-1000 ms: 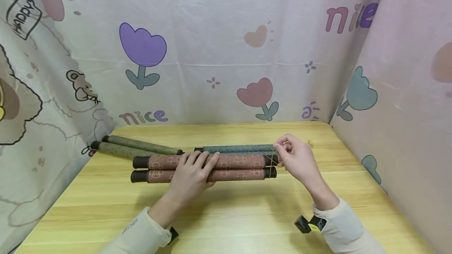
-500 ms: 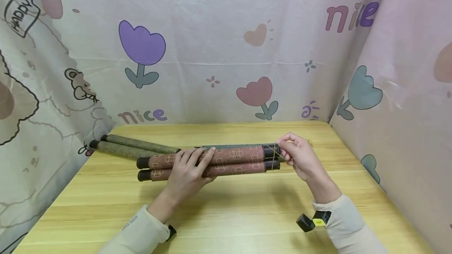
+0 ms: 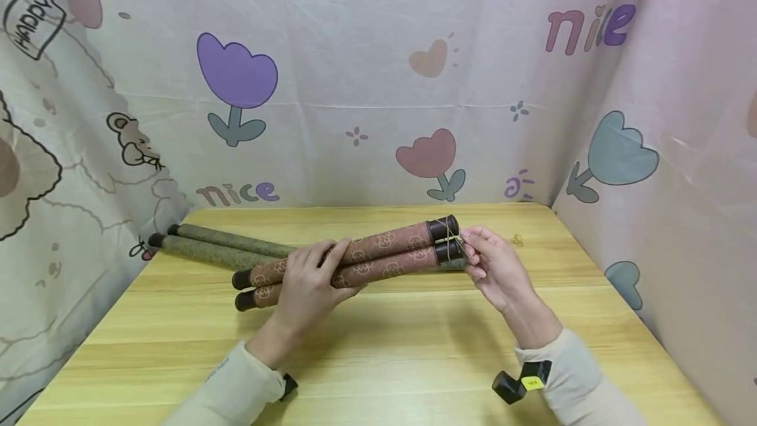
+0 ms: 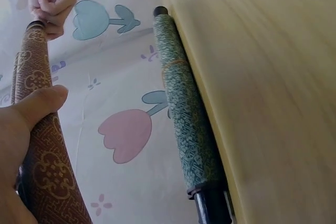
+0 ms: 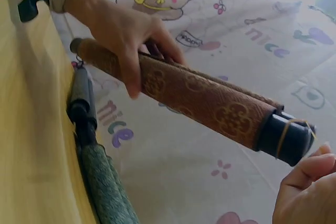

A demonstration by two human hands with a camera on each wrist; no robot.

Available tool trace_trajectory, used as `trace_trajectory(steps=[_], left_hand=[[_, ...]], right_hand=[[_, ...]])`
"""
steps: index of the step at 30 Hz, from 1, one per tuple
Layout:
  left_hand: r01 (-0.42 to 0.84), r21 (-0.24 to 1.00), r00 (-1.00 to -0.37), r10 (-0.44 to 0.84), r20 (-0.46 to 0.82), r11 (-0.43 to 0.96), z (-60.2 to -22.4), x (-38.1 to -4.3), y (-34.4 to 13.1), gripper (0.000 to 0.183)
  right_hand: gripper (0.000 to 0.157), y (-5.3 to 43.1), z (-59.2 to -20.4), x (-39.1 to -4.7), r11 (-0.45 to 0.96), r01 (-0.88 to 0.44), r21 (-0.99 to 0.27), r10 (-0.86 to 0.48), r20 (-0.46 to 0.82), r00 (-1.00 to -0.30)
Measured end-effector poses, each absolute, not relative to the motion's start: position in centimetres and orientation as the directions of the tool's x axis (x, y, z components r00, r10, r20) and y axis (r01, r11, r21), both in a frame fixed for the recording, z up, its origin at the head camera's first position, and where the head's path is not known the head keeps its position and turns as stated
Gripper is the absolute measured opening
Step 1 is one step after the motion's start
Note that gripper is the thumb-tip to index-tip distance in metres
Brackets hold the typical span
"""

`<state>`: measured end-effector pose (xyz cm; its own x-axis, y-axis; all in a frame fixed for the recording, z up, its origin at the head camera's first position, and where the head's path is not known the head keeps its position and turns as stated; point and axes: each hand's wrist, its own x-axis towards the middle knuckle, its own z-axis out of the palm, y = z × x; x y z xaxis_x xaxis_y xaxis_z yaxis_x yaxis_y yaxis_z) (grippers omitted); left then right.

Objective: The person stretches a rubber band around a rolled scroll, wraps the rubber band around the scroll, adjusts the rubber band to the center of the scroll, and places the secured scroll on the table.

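A reddish-brown scroll (image 3: 384, 255) with gold flower patterns and black end knobs lies as two parallel rolls in my left hand (image 3: 312, 278). That hand wraps over its middle from above, thumb along the near side. The scroll is raised over the table and its right end tilts up. Around the black knobs at that end runs a thin tan rubber band (image 5: 282, 139). My right hand (image 3: 499, 268) pinches the band just off the knob tips; the right wrist view catches only part of this hand.
An olive-green scroll (image 3: 219, 248) lies on the table (image 3: 378, 360) at the back left. Behind the held scroll is a teal scroll (image 4: 186, 108) with a band around it, mostly hidden in the head view. A small tan band (image 3: 517, 240) lies at the back right. Printed curtains surround the table.
The scroll's right end has swung upward and away while its left end has shifted slightly right. My right hand stays at the band, which now wraps the knobs more closely.
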<state>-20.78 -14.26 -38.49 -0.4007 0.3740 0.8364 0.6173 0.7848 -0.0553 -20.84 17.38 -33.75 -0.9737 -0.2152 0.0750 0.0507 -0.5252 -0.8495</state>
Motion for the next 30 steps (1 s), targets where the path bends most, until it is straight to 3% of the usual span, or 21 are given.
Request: trace_trajectory(steps=[8,13,16,21,30], left_hand=[[0.603,0.005,-0.440,0.327,0.836,0.798,-38.5,-21.3,-13.9,0.087],[0.582,0.051,-0.469,0.284,0.836,0.812,-38.2,-21.6,-13.3,0.085],[0.579,0.070,-0.481,0.271,0.834,0.812,-37.9,-21.9,-12.8,0.085],[0.554,0.063,-0.498,0.270,0.824,0.830,-37.6,-22.2,-12.1,0.087],[0.525,0.023,-0.504,0.289,0.814,0.851,-38.0,-23.1,-11.2,0.088]], right_hand=[[0.022,17.1,-34.3,-21.0,-0.725,0.219,-0.652,-0.346,0.071,-0.936],[0.017,16.8,-34.5,-21.0,-0.800,0.306,-0.517,-0.389,0.059,-0.919],[0.011,16.5,-34.4,-20.8,-0.829,0.310,-0.467,-0.357,0.014,-0.934],[0.014,15.7,-34.4,-20.5,-0.859,0.285,-0.425,-0.290,-0.054,-0.956],[0.007,14.9,-34.7,-20.2,-0.907,0.232,-0.353,-0.215,-0.087,-0.973]])
